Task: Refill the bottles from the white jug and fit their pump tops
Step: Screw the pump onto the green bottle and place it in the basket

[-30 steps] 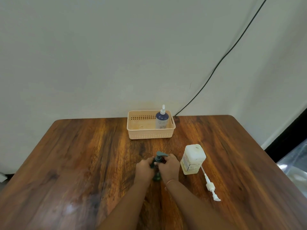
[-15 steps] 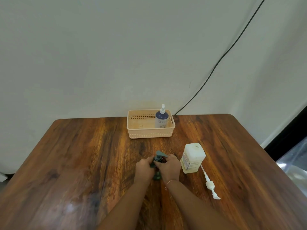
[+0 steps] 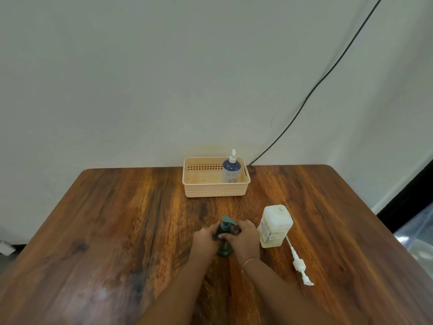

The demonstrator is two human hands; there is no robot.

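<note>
Standing upright on the wooden table [image 3: 117, 231], one dark green bottle [image 3: 224, 247] is gripped from both sides by two hands. The left hand [image 3: 204, 240] is wrapped round its left flank and the right hand [image 3: 246, 238] round its right flank, the fingers of each curled and pressed against the bottle near its shoulder; the fingertips meet at the front. One dark pump top [image 3: 226, 222] is seen on the neck of this bottle, its spout pointed to the right and slightly away from the person, while the bottle's long axis is held vertical. Whether the top is fully seated cannot be told.

Two bottles are counted in all. The second, a blue bottle [image 3: 231, 171] with a white nozzle, is stood upright in the right end of one peach basket [image 3: 215, 191], which is set beyond the green bottle, near the table's far edge by the wall [image 3: 140, 78].

One white jug [image 3: 275, 227] is placed just to the right of the green bottle, close beside the right hand, upright. One loose white pump [image 3: 298, 263] is laid flat to the right of the green bottle; its tube end is set against the jug's base and its head is pointed toward the person and to the right. A thin bracelet [image 3: 248, 262] is worn on the right wrist. One black cable [image 3: 328, 76] is run along the wall above the basket.
</note>
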